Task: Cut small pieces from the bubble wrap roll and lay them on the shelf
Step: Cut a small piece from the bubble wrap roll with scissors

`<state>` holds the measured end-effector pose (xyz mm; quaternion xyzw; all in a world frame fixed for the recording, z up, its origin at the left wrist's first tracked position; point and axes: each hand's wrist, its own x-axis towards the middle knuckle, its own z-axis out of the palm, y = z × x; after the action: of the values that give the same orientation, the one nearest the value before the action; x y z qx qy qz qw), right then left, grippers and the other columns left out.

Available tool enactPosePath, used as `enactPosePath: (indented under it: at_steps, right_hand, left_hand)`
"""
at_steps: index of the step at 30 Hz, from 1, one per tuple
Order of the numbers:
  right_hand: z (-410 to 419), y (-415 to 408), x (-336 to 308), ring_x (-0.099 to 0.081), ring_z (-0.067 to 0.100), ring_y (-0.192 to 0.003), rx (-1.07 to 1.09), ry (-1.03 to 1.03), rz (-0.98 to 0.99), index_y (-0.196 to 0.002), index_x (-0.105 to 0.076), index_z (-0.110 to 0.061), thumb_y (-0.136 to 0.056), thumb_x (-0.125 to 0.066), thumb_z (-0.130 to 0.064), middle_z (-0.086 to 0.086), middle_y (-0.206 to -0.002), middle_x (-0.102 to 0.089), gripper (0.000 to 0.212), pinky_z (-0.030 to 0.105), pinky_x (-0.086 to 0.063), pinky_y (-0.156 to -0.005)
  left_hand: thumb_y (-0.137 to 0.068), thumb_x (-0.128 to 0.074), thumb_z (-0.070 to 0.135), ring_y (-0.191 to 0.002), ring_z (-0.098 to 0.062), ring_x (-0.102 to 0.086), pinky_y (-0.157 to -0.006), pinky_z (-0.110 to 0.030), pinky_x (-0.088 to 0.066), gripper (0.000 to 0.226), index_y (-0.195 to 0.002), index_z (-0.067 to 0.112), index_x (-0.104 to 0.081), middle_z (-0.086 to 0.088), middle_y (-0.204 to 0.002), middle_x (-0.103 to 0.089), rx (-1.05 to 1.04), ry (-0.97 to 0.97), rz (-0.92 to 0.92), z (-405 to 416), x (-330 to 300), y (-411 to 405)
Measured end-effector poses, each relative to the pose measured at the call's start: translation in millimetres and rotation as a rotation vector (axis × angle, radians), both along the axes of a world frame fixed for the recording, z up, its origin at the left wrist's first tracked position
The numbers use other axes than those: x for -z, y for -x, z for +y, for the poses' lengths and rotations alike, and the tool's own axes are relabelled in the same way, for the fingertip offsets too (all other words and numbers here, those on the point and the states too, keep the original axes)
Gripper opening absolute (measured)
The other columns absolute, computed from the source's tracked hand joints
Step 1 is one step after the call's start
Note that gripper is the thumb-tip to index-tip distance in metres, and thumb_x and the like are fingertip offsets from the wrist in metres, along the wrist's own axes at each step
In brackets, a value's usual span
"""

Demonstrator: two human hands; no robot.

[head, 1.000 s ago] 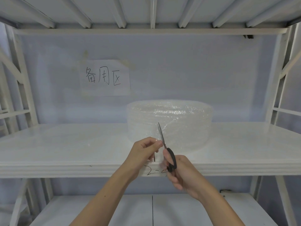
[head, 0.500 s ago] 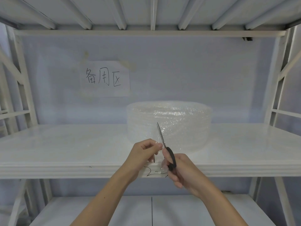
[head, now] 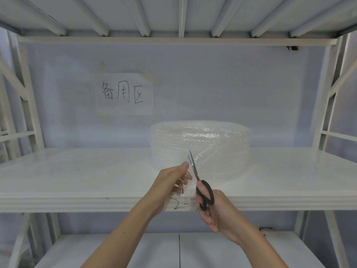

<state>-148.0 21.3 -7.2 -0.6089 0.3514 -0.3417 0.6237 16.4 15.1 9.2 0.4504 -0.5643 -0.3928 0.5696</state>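
A clear bubble wrap roll [head: 201, 146] lies flat on the white shelf [head: 77, 171], right of centre. Its loose end [head: 190, 187] hangs forward over the shelf's front edge. My left hand [head: 172, 182] pinches this loose strip between thumb and fingers. My right hand [head: 216, 211] grips black-handled scissors [head: 201, 182]. Their blades point up and away, slightly parted, right beside the left thumb and against the strip.
A paper sign [head: 124, 93] with handwritten characters is taped to the back wall. White uprights [head: 328, 105] frame both sides. A lower shelf [head: 193, 250] lies below my forearms, and another shelf's ribs run overhead. Black marks are written on the shelf's front edge [head: 177, 205].
The scissor blades have parted a little and the left thumb has slid up the strip. Both hands stay in front of the roll.
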Motion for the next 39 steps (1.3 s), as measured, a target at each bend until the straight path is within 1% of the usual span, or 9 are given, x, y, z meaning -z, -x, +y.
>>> enactPosePath:
  at_steps: [3, 7, 10, 23, 27, 30, 33, 37, 39]
  right_hand:
    - [0, 1, 0, -0.035, 0.012, -0.035, -0.011, -0.002, 0.002, -0.070, -0.048, -0.013, -0.069, -0.059, -0.063, -0.004, -0.058, -0.052, 0.051, 0.017, -0.025, -0.031]
    - [0, 1, 0, -0.036, 0.013, -0.035, 0.001, -0.019, 0.018, -0.070, -0.048, -0.014, -0.066, -0.061, -0.064, -0.003, -0.062, -0.053, 0.052, 0.018, -0.025, -0.031]
    - [1, 0, -1, -0.036, 0.013, -0.035, 0.007, -0.023, 0.041, -0.069, -0.048, -0.014, -0.065, -0.060, -0.065, -0.005, -0.060, -0.052, 0.053, 0.018, -0.025, -0.032]
    - [8, 8, 12, -0.035, 0.012, -0.037, -0.002, -0.005, 0.047, -0.073, -0.049, -0.012, -0.071, -0.060, -0.062, -0.004, -0.065, -0.052, 0.051, 0.018, -0.025, -0.033]
    - [6, 4, 6, -0.036, 0.013, -0.037, 0.013, -0.018, 0.053, -0.072, -0.049, -0.013, -0.068, -0.062, -0.064, -0.004, -0.064, -0.052, 0.053, 0.018, -0.025, -0.033]
    - [4, 0, -2, -0.034, 0.013, -0.036, 0.024, -0.021, 0.063, -0.070, -0.048, -0.014, -0.073, -0.059, -0.064, -0.006, -0.059, -0.052, 0.050, 0.019, -0.024, -0.035]
    - [2, -3, -8, -0.035, 0.013, -0.038, 0.014, -0.034, 0.017, -0.069, -0.049, -0.015, -0.070, -0.061, -0.063, -0.004, -0.060, -0.052, 0.050, 0.019, -0.024, -0.034]
    - [-1, -5, -10, -0.035, 0.012, -0.037, 0.016, -0.046, 0.005, -0.070, -0.048, -0.016, -0.077, -0.061, -0.061, -0.003, -0.061, -0.049, 0.047, 0.018, -0.023, -0.035]
    - [-3, -5, -9, -0.035, 0.012, -0.037, 0.015, -0.025, 0.000, -0.071, -0.048, -0.015, -0.076, -0.062, -0.060, -0.003, -0.061, -0.048, 0.048, 0.018, -0.023, -0.035]
  left_hand:
    - [-0.093, -0.056, 0.050, -0.055, -0.013, -0.049, -0.055, -0.025, -0.044, 0.039, -0.075, 0.017, -0.066, 0.001, -0.067, -0.058, -0.056, -0.007, 0.038, -3, 0, 3]
    - [-0.094, -0.062, 0.035, -0.051, -0.009, -0.045, -0.048, -0.017, -0.039, 0.023, -0.077, 0.019, -0.066, 0.005, -0.063, -0.054, -0.093, 0.036, 0.031, -4, 3, 6]
    - [-0.092, -0.066, 0.026, -0.050, -0.008, -0.045, -0.051, -0.019, -0.039, 0.015, -0.078, 0.020, -0.068, 0.005, -0.060, -0.050, -0.093, 0.055, 0.048, -4, 4, 3]
    - [-0.091, -0.068, 0.024, -0.054, -0.013, -0.042, -0.055, -0.025, -0.038, 0.013, -0.079, 0.020, -0.071, 0.000, -0.062, -0.048, -0.119, 0.097, 0.096, -8, 9, 0]
    - [-0.091, -0.068, 0.024, -0.053, -0.011, -0.041, -0.054, -0.022, -0.037, 0.017, -0.074, 0.022, -0.070, 0.003, -0.058, -0.047, -0.095, 0.110, 0.054, -6, 10, 0]
    - [-0.092, -0.067, 0.023, -0.052, -0.010, -0.041, -0.054, -0.020, -0.038, 0.017, -0.075, 0.019, -0.069, 0.005, -0.056, -0.046, -0.088, 0.111, 0.034, -5, 9, 0]
    - [-0.092, -0.066, 0.020, -0.051, -0.009, -0.041, -0.053, -0.019, -0.037, 0.017, -0.077, 0.015, -0.067, 0.007, -0.055, -0.048, -0.083, 0.118, 0.040, -4, 9, 0]
    - [-0.093, -0.066, 0.019, -0.050, -0.009, -0.040, -0.052, -0.017, -0.036, 0.017, -0.076, 0.014, -0.066, 0.011, -0.054, -0.049, -0.082, 0.124, 0.027, -5, 10, 1]
    - [-0.093, -0.066, 0.019, -0.050, -0.009, -0.040, -0.052, -0.018, -0.036, 0.016, -0.077, 0.014, -0.067, 0.010, -0.054, -0.049, -0.087, 0.126, 0.021, -5, 10, 0]
